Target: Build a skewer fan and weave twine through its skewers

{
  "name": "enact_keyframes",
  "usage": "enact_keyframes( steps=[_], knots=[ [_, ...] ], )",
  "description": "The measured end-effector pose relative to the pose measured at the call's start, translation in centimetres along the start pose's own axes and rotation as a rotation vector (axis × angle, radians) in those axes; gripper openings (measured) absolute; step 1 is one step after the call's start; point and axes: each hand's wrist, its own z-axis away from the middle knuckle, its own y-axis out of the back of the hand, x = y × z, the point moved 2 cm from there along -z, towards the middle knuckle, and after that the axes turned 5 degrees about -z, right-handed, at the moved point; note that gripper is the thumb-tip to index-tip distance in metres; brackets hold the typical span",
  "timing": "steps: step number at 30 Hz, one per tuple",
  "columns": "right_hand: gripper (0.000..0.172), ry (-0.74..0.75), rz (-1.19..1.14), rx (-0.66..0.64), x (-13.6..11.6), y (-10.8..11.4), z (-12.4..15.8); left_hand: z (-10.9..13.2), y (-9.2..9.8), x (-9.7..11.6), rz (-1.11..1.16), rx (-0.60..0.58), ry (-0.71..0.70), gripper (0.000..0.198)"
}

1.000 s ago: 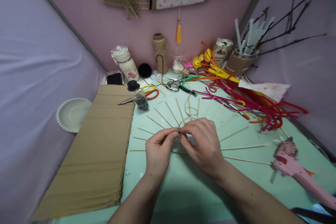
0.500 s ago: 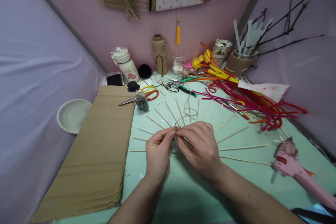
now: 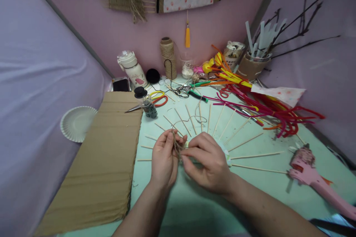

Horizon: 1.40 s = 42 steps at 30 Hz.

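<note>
My left hand [image 3: 165,155] is closed on a small bundle of brown twine [image 3: 177,143], with the thumb pressed over its top. At the lower end of the bundle, the thumb and forefinger of my right hand [image 3: 207,161] pinch the strands. A thin loose strand [image 3: 191,117] runs from the bundle across the sticks. Thin wooden sticks [image 3: 244,142] fan out on the mint-green table around both hands. Part of a pale patterned piece [image 3: 226,152] shows behind my right hand, where the sticks meet; my hands hide the rest.
Cardboard [image 3: 102,163] and a paper plate [image 3: 78,123] lie at left. Scissors [image 3: 160,100], a small jar [image 3: 149,108], a bottle [image 3: 133,70] and a twine spool [image 3: 168,57] stand or lie behind. Pipe cleaners [image 3: 267,109] and a pink glue gun [image 3: 314,177] are at right.
My left hand has turned more palm-up, and the twine bundle now shows between my hands. My right hand has moved slightly down, uncovering some of the patterned piece. The loose strand has shifted left.
</note>
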Motion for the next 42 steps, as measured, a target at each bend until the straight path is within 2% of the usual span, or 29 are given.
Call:
enact_keyframes(
  steps=[2, 4, 7, 10, 16, 19, 22, 28, 34, 38, 42],
  knots=[
    [0.009, -0.082, -0.071, 0.093, 0.3, 0.5, -0.2, 0.0, -0.1, 0.0, -0.024, -0.019, -0.001, 0.022],
    [0.01, -0.215, -0.149, 0.123, 0.8, 0.8, -0.4, 0.2, -0.1, 0.0, -0.054, -0.044, 0.022, 0.025],
    [0.01, -0.405, -0.279, 0.091, 1.7, 0.7, -0.4, 0.4, -0.2, -0.1, -0.095, -0.082, 0.037, 0.025],
    [0.01, -0.481, -0.36, 0.068, 2.0, 0.6, -0.3, 0.6, -0.3, -0.2, -0.137, -0.096, 0.0, 0.025],
    [0.005, -0.419, -0.325, 0.085, 1.7, 0.8, -0.4, 0.8, 0.2, -0.4, -0.315, -0.096, -0.117, 0.02],
    [0.008, -0.374, -0.266, 0.105, 1.6, 0.9, -0.5, 1.0, 0.2, -0.2, -0.436, -0.08, -0.203, 0.015],
    [0.009, -0.341, -0.217, 0.129, 1.5, 1.0, -0.5, 1.3, -0.1, 0.1, -0.488, -0.064, -0.231, 0.012],
    [0.008, -0.318, -0.174, 0.168, 1.5, 1.2, -0.5, 1.0, -0.2, 0.5, -0.5, -0.087, -0.156, 0.013],
    [0.012, -0.388, -0.275, 0.037, 2.0, 1.3, -0.6, 0.5, 0.1, 0.3, -0.34, -0.115, -0.062, 0.013],
    [0.007, -0.366, -0.227, 0.096, 1.9, 1.2, -0.6, 0.4, 0.0, 0.3, -0.224, -0.065, -0.019, 0.018],
    [0.011, -0.274, -0.121, 0.141, 1.5, 1.0, -0.6, 0.4, -0.2, 0.3, -0.24, -0.072, 0.017, 0.02]
  ],
)
